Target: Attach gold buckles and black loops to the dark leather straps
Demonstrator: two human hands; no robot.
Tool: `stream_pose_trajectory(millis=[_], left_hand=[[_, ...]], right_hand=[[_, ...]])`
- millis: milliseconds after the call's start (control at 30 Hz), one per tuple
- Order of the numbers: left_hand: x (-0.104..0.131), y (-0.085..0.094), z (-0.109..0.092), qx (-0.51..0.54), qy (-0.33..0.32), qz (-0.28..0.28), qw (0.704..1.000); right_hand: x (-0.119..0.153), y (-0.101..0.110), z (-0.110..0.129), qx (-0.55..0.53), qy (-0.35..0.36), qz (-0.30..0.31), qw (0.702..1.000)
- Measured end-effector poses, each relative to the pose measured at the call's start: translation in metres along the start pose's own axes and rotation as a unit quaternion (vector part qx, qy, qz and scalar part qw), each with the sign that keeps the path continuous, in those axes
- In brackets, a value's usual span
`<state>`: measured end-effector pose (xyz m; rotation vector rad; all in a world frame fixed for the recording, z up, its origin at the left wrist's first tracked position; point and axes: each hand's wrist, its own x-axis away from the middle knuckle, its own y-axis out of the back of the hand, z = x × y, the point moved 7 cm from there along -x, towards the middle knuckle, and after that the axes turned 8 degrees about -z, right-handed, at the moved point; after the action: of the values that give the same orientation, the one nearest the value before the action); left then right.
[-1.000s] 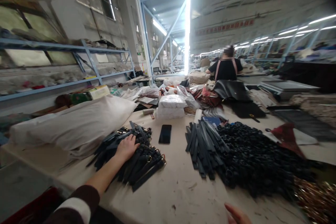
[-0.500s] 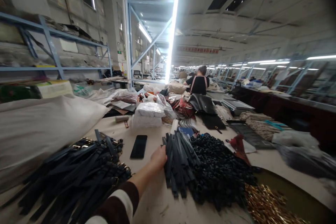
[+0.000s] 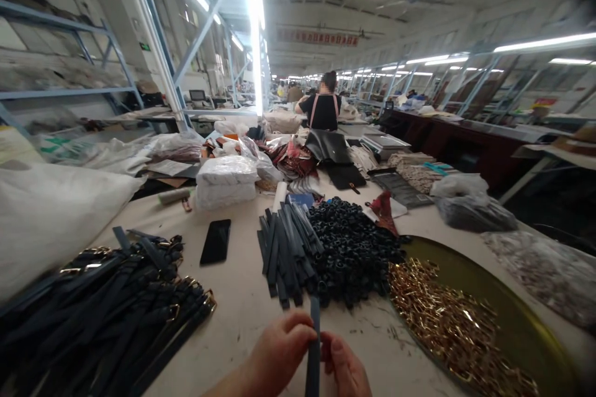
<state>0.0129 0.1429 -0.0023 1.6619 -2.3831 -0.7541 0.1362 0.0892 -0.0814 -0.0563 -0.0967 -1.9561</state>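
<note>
A single dark strap (image 3: 313,347) stands between my two hands near the table's front edge. My left hand (image 3: 284,347) pinches it from the left with thumb and fingers. On its right side, my right hand (image 3: 342,363) has its fingers closed against the same strap. Just beyond lies a bundle of flat dark straps (image 3: 286,251), beside a heap of small black loops (image 3: 354,248). Gold metal buckles (image 3: 447,316) fill part of a round olive tray (image 3: 526,316) at the right. Dark straps with gold buckles (image 3: 107,310) are piled at the left.
A black phone (image 3: 215,242) lies between the piles. Farther back are a plastic-wrapped white stack (image 3: 226,181), a black leather piece (image 3: 328,147) and a grey plastic bag (image 3: 472,201). A person in a black top (image 3: 325,111) is beyond the table. White cloth (image 3: 60,211) covers the left side.
My left hand has moved from the strap bundle back toward me and now holds one strap. My right hand has come into view on it. The camera view has shifted right and down.
</note>
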Motion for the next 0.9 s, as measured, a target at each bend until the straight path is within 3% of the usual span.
stream_pose_trajectory(millis=[67,200,367,500,600,733,900], left_hand=[[0.011,-0.019,0.002,0.017,0.065,0.024,0.997],[0.013,-0.031,0.007,0.092,0.068,-0.006,0.993],[0.02,-0.059,0.035,0.208,0.265,0.054,0.94],[0.022,-0.058,0.035,0.278,0.35,0.033,0.894],[0.025,-0.051,0.036,0.323,0.404,0.011,0.856],[0.025,-0.044,0.039,0.346,0.419,-0.005,0.84],[0.027,-0.038,0.047,0.358,0.45,-0.031,0.817]], right_hand=[[-0.002,-0.005,-0.004,-0.075,-0.072,0.049,0.993],[-0.003,0.003,-0.012,-0.123,-0.166,0.048,0.977],[-0.005,0.01,-0.01,-0.098,-0.189,0.053,0.976],[-0.027,0.023,0.008,0.042,-0.094,0.045,0.994],[-0.054,0.035,0.032,0.197,0.025,-0.001,0.98],[-0.084,0.017,0.06,0.351,0.185,0.011,0.918],[-0.097,-0.015,0.064,0.563,0.289,0.047,0.773]])
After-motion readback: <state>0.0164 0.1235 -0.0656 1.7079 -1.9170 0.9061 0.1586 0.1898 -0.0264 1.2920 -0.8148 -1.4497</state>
